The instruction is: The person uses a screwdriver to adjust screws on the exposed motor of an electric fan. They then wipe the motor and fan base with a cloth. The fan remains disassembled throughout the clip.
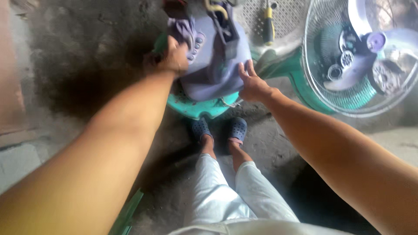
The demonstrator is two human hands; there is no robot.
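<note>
Lying between both hands, the purple fan base (pixel 213 65) touches left hand (pixel 172 58) and right hand (pixel 252 87).

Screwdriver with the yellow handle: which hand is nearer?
Right. The right hand rests on the right edge of the purple fan housing, just below-left of the screwdriver. The left hand grasps the housing's far left side, further away.

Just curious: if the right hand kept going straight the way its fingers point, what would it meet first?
Most likely the purple fan housing: the right hand points up along its edge, fingertips about touching it already.
</note>
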